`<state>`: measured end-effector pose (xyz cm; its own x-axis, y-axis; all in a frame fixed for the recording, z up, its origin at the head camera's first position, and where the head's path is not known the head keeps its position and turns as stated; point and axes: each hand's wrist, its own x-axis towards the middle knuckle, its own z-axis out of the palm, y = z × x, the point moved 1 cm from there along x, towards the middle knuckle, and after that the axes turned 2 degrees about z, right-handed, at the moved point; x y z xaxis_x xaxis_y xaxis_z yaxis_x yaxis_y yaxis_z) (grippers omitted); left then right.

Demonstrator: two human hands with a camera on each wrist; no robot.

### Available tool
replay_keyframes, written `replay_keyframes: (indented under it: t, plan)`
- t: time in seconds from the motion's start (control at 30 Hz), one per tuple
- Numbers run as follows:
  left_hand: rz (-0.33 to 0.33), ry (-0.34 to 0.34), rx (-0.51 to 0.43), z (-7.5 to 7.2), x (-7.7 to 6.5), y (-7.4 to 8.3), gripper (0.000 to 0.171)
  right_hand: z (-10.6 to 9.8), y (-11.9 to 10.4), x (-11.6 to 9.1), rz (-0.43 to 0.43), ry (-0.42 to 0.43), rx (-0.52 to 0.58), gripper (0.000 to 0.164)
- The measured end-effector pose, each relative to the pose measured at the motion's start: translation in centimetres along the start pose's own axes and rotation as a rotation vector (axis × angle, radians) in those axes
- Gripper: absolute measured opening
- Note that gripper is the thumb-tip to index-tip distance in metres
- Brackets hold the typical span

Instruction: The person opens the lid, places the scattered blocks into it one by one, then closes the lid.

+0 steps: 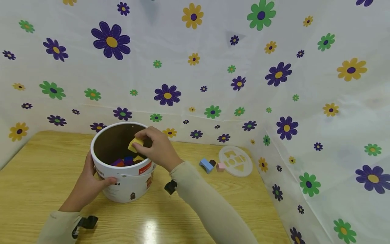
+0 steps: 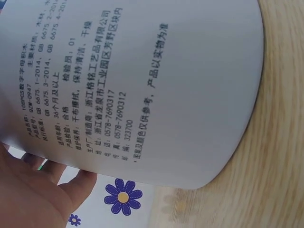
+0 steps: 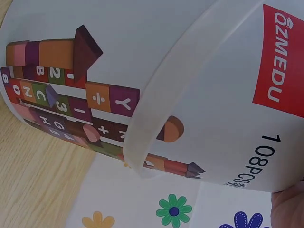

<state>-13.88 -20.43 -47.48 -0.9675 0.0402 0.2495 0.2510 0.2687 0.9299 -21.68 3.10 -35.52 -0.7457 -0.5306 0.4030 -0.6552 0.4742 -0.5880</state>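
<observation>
So your right hand (image 1: 158,147) has a yellow block (image 1: 134,145) pinched at the mouth of the white bucket (image 1: 122,191), and your left hand (image 1: 91,183) grips the bucket's side, thumb in front. More colored blocks (image 1: 128,160) sit down inside. Off to the right on the desk (image 1: 170,220) you've got a blue block (image 1: 206,165), a dark piece (image 1: 212,163) and a pink block (image 1: 220,167) beside a pale plate (image 1: 244,172) with cutouts.

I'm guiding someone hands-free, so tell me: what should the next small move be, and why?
I'd probably lift the yellow block clear of the white bucket: the right hand pinches it at the mouth, the left hand holds the side, and a blue block lies out on the table.
</observation>
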Motion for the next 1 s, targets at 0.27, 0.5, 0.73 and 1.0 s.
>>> replay_keyframes:
  t: [0.27,0.5,0.73,1.0]
  plan:
    - [-0.011,-0.004,0.008,0.0,0.0,-0.3,0.116,0.2,0.1,0.0,0.006,0.0,0.024,0.027]
    - [-0.017,-0.006,0.0,-0.2,0.1,-0.2,0.117,0.1,0.3,-0.2,-0.007,0.009,0.041,0.027]
    - [-0.013,-0.01,0.007,-0.2,0.0,-0.2,0.117,-0.7,0.8,-1.0,-0.079,-0.04,0.018,0.036]
    - [-0.02,-0.002,0.0,-0.1,0.0,0.1,0.116,-3.7,3.9,-3.9,-0.078,0.046,-0.043,0.042]
